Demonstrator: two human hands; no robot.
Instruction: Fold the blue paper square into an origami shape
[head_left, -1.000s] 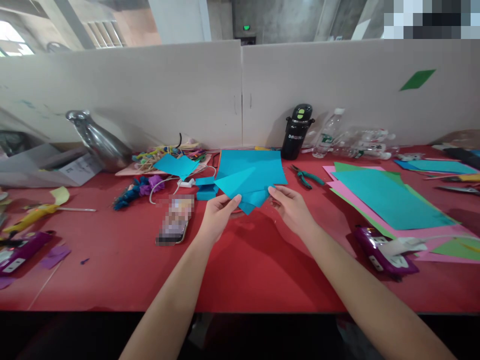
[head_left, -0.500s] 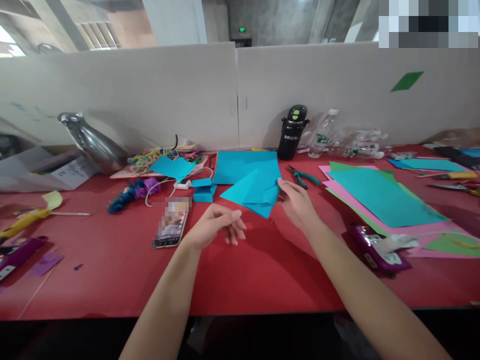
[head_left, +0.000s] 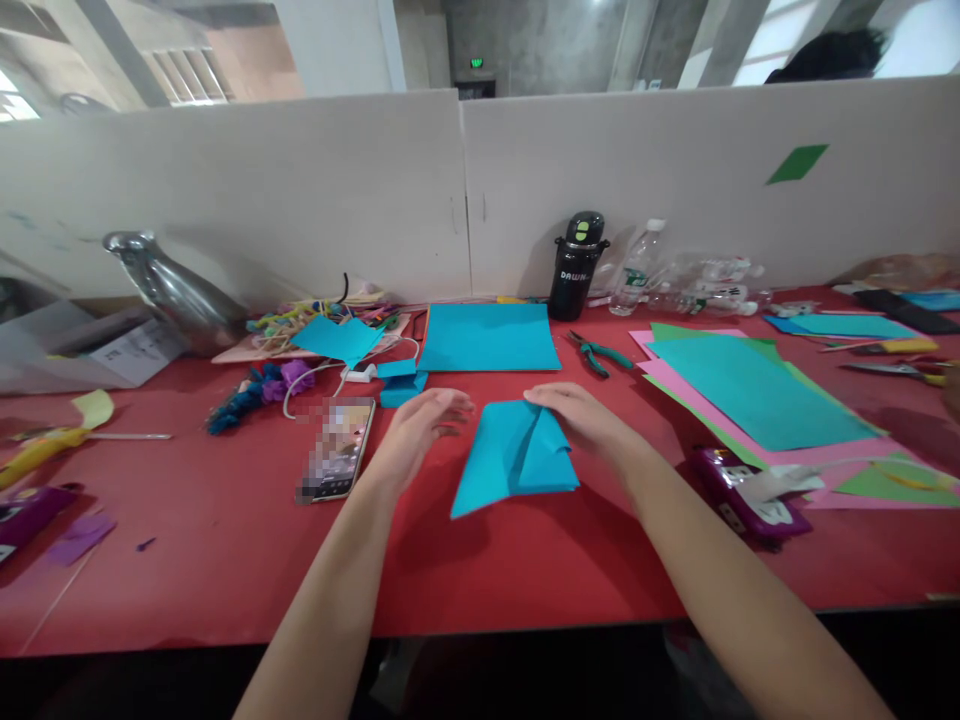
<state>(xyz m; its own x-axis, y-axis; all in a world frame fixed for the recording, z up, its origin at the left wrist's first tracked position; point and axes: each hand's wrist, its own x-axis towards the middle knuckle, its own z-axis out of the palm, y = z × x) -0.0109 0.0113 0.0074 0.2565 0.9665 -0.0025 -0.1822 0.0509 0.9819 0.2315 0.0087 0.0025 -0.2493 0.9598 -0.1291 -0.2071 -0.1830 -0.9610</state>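
Observation:
A folded sheet of blue paper [head_left: 491,455] with a raised flap hangs over the red table, its upper right edge pinched by my right hand [head_left: 574,410]. My left hand [head_left: 427,425] is just left of the paper, apart from it, fingers loosely curved with nothing in them. Behind the hands lies a flat blue sheet [head_left: 487,338]. Left of that sheet, a small folded blue paper piece [head_left: 401,383] stands near my left fingers. A phone [head_left: 341,450] with a lit, partly blurred screen rests beside my left wrist.
Green-handled pliers [head_left: 600,355] and a black flask [head_left: 576,265] stand beyond my right hand. Stacked coloured paper [head_left: 757,390] and a purple power strip [head_left: 750,500] lie right. At left are a steel jug [head_left: 176,290] and a yellow glue gun [head_left: 45,455].
The folded blue paper has come nearer to me and turned in my right hand, its point now toward the lower left. My left hand has risen slightly and turned.

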